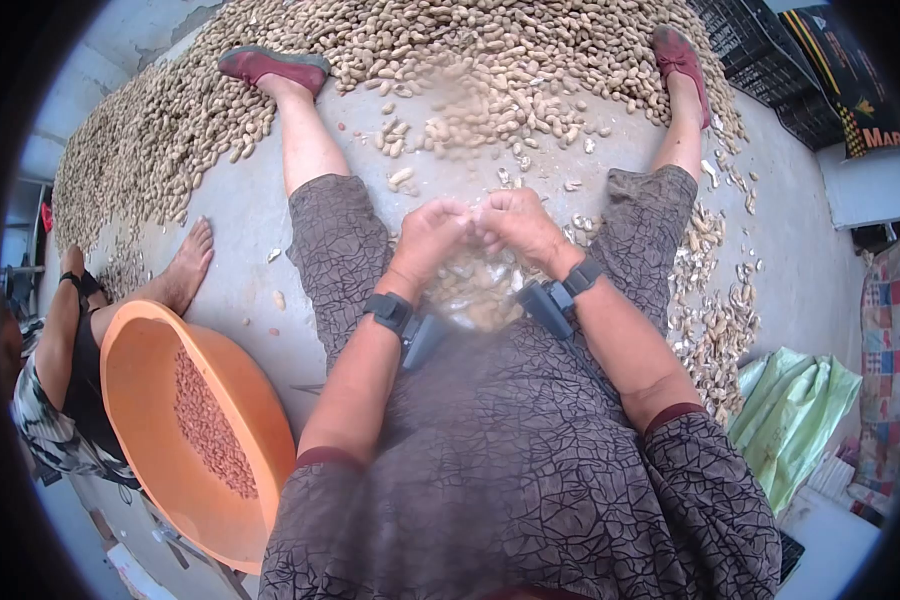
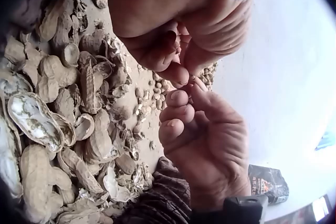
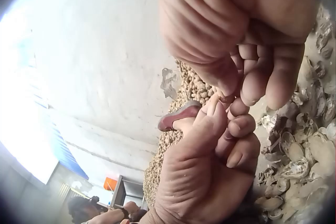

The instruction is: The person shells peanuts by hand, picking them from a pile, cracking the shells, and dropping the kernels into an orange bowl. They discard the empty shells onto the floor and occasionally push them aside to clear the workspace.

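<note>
My left hand (image 1: 432, 238) and right hand (image 1: 522, 225) meet fingertip to fingertip above the floor between my legs. Thumbs and fingers of both are curled in and pinch a small peanut (image 3: 221, 98), nearly all hidden by the fingertips. In the left wrist view, reddish-brown bits show inside the left hand's curled fingers. Beneath the hands lies a pile of split peanut shells (image 2: 37, 121), some with their pale insides turned up. Beyond them a large heap of unshelled peanuts (image 1: 400, 40) spreads over the floor.
An orange basin (image 1: 135, 350) with red peanut kernels (image 1: 210, 430) stands at left, beside another person's bare foot (image 1: 190, 265). More shells (image 1: 715, 320) lie right of my leg, near a green sack (image 1: 795, 415). Black crates (image 1: 760, 60) stand at the back right.
</note>
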The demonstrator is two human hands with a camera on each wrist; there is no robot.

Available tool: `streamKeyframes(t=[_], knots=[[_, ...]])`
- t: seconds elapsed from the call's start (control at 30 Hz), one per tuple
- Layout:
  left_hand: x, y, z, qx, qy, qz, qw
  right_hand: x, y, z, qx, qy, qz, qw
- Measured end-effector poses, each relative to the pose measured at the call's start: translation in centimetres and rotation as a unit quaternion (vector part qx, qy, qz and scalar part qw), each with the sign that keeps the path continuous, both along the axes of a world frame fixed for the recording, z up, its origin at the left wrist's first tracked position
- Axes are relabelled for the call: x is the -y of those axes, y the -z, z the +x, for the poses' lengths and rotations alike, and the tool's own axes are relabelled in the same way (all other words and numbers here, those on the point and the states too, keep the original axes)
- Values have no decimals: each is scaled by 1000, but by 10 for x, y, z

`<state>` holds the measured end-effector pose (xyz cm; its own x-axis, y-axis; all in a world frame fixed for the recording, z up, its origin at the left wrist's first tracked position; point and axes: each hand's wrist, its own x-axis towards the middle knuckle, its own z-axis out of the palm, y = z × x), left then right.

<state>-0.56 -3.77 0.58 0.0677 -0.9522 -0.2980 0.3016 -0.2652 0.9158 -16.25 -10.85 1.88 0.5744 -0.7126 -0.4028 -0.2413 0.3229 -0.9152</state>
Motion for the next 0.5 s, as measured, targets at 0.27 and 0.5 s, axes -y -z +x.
streamKeyframes(t=[0.27, 0.5], knots=[[-1, 1, 1, 2, -8, 5, 1000, -5, -12, -1, 68, 7, 47, 997], [-1, 1, 3, -16, -25, 1, 1000, -8, -8, 3, 68, 16, 54, 996]])
